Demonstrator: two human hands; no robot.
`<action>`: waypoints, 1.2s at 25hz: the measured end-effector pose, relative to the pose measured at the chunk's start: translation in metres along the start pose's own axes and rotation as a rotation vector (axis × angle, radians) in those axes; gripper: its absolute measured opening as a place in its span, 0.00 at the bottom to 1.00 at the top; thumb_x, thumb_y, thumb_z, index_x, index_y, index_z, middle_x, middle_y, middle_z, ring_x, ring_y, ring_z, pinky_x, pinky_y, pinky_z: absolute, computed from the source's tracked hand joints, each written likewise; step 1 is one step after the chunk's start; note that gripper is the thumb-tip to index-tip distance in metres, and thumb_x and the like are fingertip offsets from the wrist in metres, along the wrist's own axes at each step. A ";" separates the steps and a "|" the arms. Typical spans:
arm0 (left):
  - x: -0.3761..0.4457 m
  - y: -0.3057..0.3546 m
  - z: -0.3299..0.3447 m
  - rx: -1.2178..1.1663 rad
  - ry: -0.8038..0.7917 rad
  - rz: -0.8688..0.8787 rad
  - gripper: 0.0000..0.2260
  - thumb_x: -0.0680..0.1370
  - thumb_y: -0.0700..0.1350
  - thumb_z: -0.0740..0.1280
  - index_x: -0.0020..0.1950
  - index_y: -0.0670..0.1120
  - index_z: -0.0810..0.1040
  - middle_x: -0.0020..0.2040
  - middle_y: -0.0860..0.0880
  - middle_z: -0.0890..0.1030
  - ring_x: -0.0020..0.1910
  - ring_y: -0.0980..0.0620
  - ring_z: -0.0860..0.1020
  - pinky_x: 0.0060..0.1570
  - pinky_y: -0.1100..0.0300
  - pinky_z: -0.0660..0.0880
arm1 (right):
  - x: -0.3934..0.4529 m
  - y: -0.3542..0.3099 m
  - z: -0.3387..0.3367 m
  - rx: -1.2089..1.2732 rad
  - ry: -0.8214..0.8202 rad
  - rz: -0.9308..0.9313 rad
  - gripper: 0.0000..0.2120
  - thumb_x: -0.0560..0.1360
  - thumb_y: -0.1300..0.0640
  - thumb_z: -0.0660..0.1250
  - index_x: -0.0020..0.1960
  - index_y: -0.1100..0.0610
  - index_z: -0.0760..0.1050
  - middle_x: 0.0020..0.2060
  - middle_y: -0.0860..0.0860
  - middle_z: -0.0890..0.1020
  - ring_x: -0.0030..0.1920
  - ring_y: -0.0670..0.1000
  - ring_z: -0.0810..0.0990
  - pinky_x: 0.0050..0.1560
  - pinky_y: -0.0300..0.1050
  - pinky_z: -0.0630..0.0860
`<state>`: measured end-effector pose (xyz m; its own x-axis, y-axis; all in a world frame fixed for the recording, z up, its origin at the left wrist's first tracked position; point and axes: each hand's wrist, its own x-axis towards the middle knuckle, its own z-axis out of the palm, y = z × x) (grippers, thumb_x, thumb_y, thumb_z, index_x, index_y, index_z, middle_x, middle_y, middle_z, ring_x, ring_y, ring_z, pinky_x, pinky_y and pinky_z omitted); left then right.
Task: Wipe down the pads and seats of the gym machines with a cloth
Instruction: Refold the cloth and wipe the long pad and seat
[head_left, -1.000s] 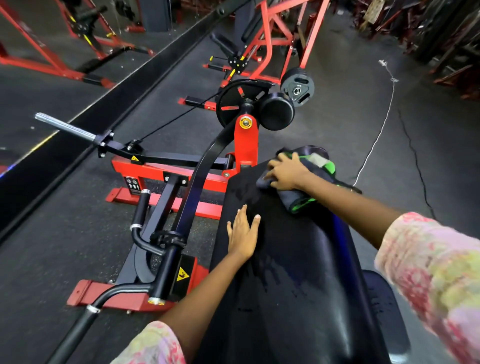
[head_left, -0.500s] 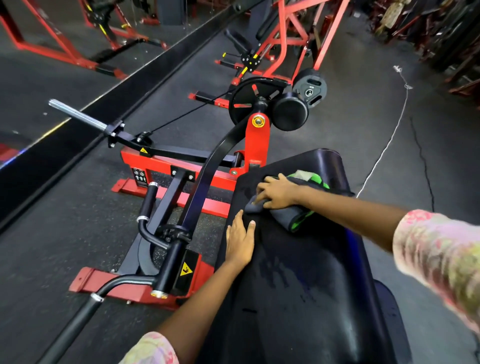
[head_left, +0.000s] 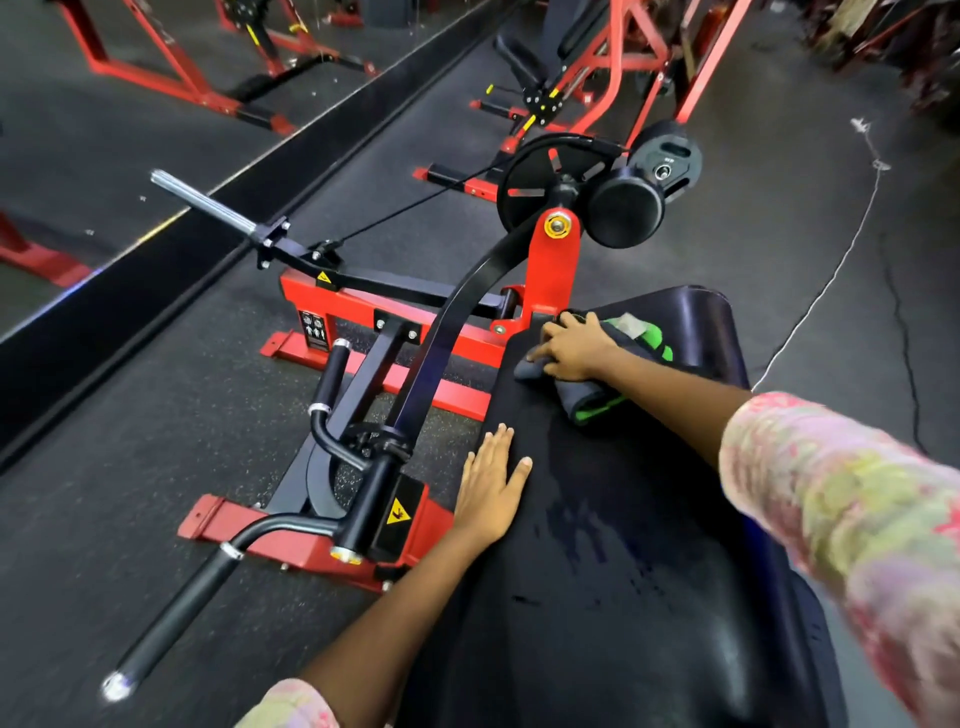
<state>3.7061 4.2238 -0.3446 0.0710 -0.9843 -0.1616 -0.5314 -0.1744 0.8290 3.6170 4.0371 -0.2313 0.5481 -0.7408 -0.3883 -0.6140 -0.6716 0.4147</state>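
A long black padded bench runs away from me, with damp streaks on its middle. My right hand lies spread on a bunched dark grey cloth with green trim, pressing it onto the pad's far left edge beside the red pivot bracket. Nearer to me, my left hand rests flat on the pad's left edge, fingers straight, holding nothing.
The red and black machine frame with black handles stands left of the pad. A round roller pad and a weight plate sit beyond. A mirror wall runs along the left. A white cord lies on the rubber floor at right.
My right hand has slid the cloth back from the pad's far end and over to its left edge. My left hand has stayed flat in place.
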 end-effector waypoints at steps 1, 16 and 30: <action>0.000 0.000 0.000 -0.001 0.009 0.004 0.24 0.82 0.51 0.54 0.77 0.48 0.52 0.77 0.53 0.52 0.76 0.56 0.47 0.72 0.58 0.41 | 0.003 -0.010 0.003 -0.012 0.018 0.039 0.19 0.78 0.49 0.57 0.69 0.41 0.68 0.64 0.51 0.69 0.66 0.55 0.63 0.60 0.55 0.63; -0.011 -0.004 0.001 -0.521 0.353 -0.212 0.23 0.83 0.48 0.52 0.76 0.42 0.53 0.76 0.46 0.56 0.74 0.52 0.56 0.70 0.63 0.51 | -0.015 -0.059 0.010 0.096 -0.115 -0.392 0.19 0.78 0.53 0.57 0.68 0.43 0.70 0.65 0.48 0.68 0.64 0.53 0.64 0.55 0.51 0.64; -0.052 -0.025 -0.001 -0.754 0.414 -0.262 0.20 0.83 0.48 0.50 0.73 0.41 0.59 0.73 0.45 0.63 0.72 0.51 0.62 0.71 0.58 0.57 | -0.059 -0.095 -0.004 0.011 -0.052 -0.251 0.19 0.79 0.50 0.56 0.70 0.41 0.67 0.66 0.49 0.68 0.64 0.54 0.64 0.58 0.53 0.65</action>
<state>3.7165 4.2793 -0.3569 0.4878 -0.8160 -0.3102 0.2295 -0.2229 0.9474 3.6455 4.1445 -0.2442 0.6545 -0.5494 -0.5194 -0.4690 -0.8339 0.2911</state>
